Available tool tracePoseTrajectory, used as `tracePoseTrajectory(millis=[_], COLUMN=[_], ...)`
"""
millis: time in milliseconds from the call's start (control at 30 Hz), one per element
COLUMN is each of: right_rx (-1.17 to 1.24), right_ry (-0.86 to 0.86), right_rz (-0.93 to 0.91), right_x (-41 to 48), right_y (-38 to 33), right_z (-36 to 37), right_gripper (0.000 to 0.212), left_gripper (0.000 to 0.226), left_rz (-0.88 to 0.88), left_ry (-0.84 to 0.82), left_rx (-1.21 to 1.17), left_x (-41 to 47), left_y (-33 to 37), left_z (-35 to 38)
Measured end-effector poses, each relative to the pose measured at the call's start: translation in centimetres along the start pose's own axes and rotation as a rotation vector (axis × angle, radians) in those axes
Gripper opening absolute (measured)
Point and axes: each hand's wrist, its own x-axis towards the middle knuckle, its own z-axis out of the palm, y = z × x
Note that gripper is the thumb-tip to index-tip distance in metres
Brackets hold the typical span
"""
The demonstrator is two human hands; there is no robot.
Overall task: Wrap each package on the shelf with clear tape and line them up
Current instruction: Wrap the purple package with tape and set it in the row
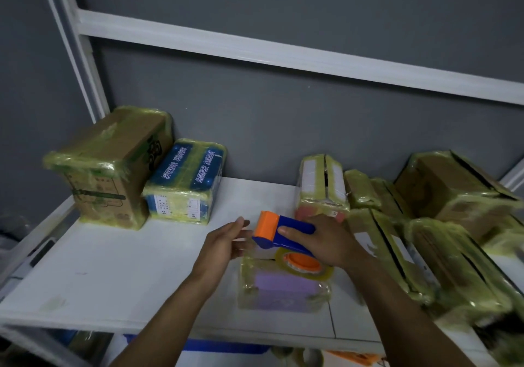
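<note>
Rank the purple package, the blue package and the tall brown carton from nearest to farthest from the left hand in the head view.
1. Purple package: just right of the left hand.
2. Blue package: back left.
3. Tall brown carton: far left corner.

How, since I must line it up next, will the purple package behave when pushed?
The purple package probably slides easily: glossy tape wrap on a smooth white shelf. Boxy and low, it seems unlikely to tip or roll.
</note>
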Motion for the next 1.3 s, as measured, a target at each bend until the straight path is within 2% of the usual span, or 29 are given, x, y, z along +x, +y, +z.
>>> tracePoseTrajectory(millis=[133, 300, 500, 633, 733, 867, 1100, 1167, 1300], right_rx=[0.003, 0.021, 0.02, 0.015, 0.051, 0.076, 0.119, 0.127, 0.163], right_ry=[-0.001, -0.028, -0.006, 0.023, 0.016, 0.008, -0.007, -0.015, -0.029], right_rz=[-0.033, -0.033, -0.062, -0.075, -0.073, -0.073, -0.069, -0.071, -0.065], right_x=[-0.2, -0.6, -1.0, -1.6, -1.7, -2.1, -2.3, -2.2, -2.0], right_y=[0.2, -0.4, -0.3, -0.1, -0.1, 0.0, 0.1, 0.2, 0.4], right_z=[-0.2, -0.5, -0.4, -0.2, -0.4, -0.6, -0.9, -0.9, -0.9], right_gripper=[0.085, 0.078, 0.077, 0.077, 0.078, 0.067, 0.061, 0.06, 0.058], left_gripper=[0.035, 0.016, 0.034, 0.035, 0.039, 0.023, 0.017, 0.014, 0.012], left_rz=[-0.036, -0.018, -0.059, -0.002, -0.048, -0.045, -0.1, -0.071, 0.106], left_ry=[-0.037, 0.027, -0.135, -0.1, -0.075, -0.119, -0.104, -0.095, -0.01], left_rx=[-0.051, -0.105, -0.096, -0.177, -0.221, -0.21, -0.245, -0.217, 0.001], left_x=[-0.6, -1.3, -2.5, -3.4, -3.4, -3.5, -2.6, -2.5, -2.2], left_y=[0.6, 0.7, 1.4, 1.1, 1.0, 1.0, 1.0, 0.9, 0.7], left_z=[0.7, 0.8, 1.4, 1.5, 1.7, 1.9, 1.7, 1.8, 1.8])
